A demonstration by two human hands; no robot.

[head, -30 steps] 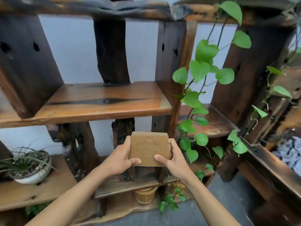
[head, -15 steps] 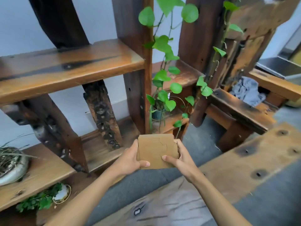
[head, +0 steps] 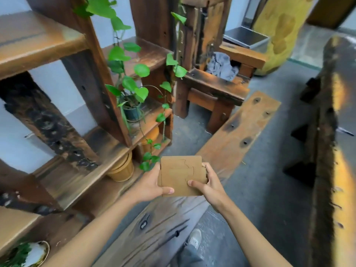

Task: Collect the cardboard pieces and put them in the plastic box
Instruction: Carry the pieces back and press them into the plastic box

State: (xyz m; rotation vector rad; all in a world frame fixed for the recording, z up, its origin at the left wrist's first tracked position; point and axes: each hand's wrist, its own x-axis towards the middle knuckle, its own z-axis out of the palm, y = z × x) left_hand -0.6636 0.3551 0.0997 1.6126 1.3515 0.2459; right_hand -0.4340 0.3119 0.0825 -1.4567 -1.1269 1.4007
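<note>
Cardboard pieces (head: 182,175), stacked flat, sit between my two hands: left hand (head: 149,185) clasps the near-left edge with its thumb on top, right hand (head: 209,185) pinches the right side the same way. A second ago the stack was up at the wooden shelf (head: 107,158); since then my view has turned away, over a plank bench (head: 227,139) and grey floor (head: 260,189). Collecting looks done. No plastic box is in sight, so I judge I'm carrying the stack toward it.
</note>
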